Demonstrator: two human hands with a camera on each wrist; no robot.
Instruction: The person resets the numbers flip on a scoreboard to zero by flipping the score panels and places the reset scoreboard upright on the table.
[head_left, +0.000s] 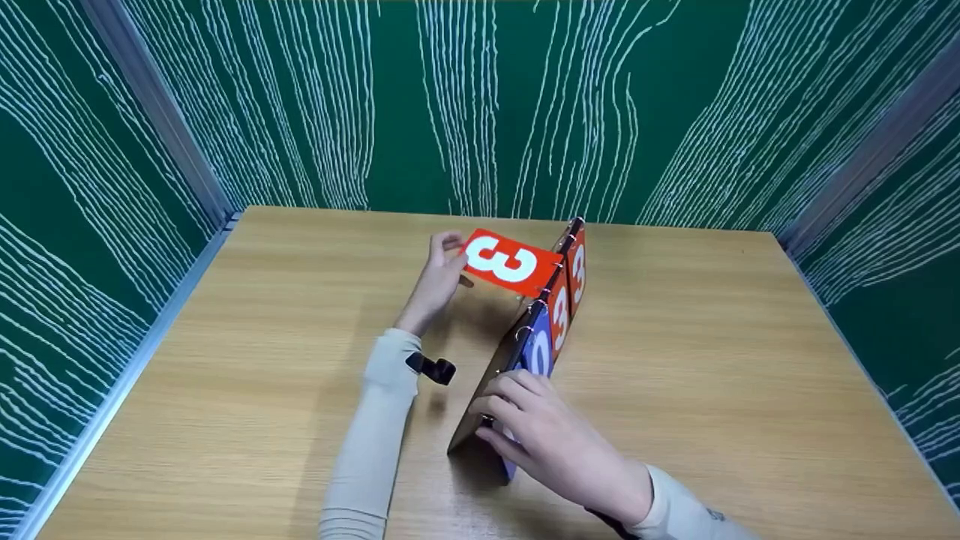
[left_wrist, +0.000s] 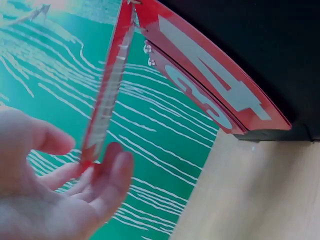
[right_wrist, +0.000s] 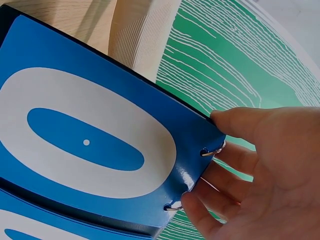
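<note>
A flip scoreboard (head_left: 489,394) with ringed number cards stands on the table, running away from me. My left hand (head_left: 442,274) is at its far left side, holding the free end of a red card (head_left: 477,271) with a white 3. That card sticks out sideways from its rings; in the left wrist view it shows nearly edge-on between the fingers. Behind it a red card with a white 4 (left_wrist: 220,75) lies against the board. My right hand (head_left: 551,431) grips the near top edge, by the rings of a blue 0 card (right_wrist: 165,107), some fingers hidden behind.
The wooden table (head_left: 712,360) extends on both sides of the scoreboard. Green panels (head_left: 525,112) with white wavy lines surround it at the back and sides, joined by grey posts (head_left: 157,97). A small black camera (head_left: 435,369) sits on the left wrist.
</note>
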